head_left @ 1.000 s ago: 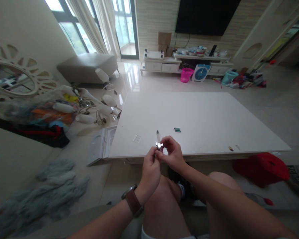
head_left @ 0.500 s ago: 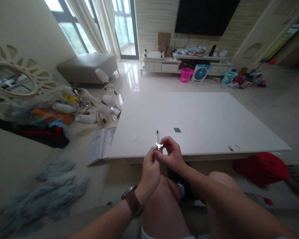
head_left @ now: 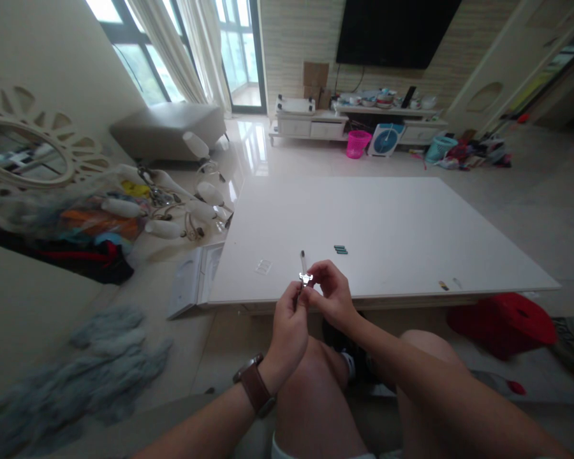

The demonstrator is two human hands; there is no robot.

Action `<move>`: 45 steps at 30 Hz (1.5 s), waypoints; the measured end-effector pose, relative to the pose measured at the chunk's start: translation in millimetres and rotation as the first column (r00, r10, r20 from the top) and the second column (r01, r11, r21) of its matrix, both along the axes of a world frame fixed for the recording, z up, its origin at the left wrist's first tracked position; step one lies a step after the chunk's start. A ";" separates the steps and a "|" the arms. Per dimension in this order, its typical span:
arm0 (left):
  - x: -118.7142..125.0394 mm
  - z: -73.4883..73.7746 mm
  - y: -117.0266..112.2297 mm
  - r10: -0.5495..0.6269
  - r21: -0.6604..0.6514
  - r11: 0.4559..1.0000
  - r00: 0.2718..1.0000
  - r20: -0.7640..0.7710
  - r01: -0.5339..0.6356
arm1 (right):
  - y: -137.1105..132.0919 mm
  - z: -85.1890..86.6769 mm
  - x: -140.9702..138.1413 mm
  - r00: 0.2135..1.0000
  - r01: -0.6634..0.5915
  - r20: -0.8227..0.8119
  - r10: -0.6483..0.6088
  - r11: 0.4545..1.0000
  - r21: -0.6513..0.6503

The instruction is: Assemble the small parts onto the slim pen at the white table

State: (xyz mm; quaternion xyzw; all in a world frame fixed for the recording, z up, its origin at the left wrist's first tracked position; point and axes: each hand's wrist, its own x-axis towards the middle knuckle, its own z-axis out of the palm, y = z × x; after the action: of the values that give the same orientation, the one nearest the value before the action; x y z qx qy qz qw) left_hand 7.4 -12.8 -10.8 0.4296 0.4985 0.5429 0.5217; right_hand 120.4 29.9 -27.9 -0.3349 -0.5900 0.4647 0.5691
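Slip risk: left hand (head_left: pixel 289 325) pinches shiny piece (head_left: pixel 306 279) by near edge of bench (head_left: pixel 387 217), fingertips closed; right hand (head_left: pixel 333 293) has thumb & finger closed on it too, so a loosened pinch cld drop it. Materials L→R: thin see-through sheet (head_left: pixel 263 266), flat; piece, metal-looking w/ flared top; smooth white bench; slim dark-green rods (head_left: pixel 340 249), approx. parallel.

dim light, glare on floor (head_left: pixel 256 148)

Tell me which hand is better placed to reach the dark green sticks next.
The right hand, I'd judge: it is nearer the dark green sticks, which lie on the white table just beyond it. The left hand is farther away. Both are at the shiny piece.
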 end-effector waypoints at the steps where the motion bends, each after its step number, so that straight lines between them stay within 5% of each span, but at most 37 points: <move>1: 0.0 0.1 -0.1 -0.001 0.002 1.000 1.000 -0.001 0.001 | 0.0 -0.1 -0.4 1.000 0.004 -0.006 -0.004 1.000 -0.004; 45: 0.1 4.0 0.0 0.014 0.012 1.000 0.999 0.033 -0.014 | 1.1 -4.7 0.4 0.993 0.035 0.112 -0.038 0.999 0.026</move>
State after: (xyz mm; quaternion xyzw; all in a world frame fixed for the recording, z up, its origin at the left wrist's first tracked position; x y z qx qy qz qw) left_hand 7.5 -12.8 -6.8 0.4204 0.4896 0.5567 0.5232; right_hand 120.7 31.1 -32.6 -0.3645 -0.6206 0.4273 0.5472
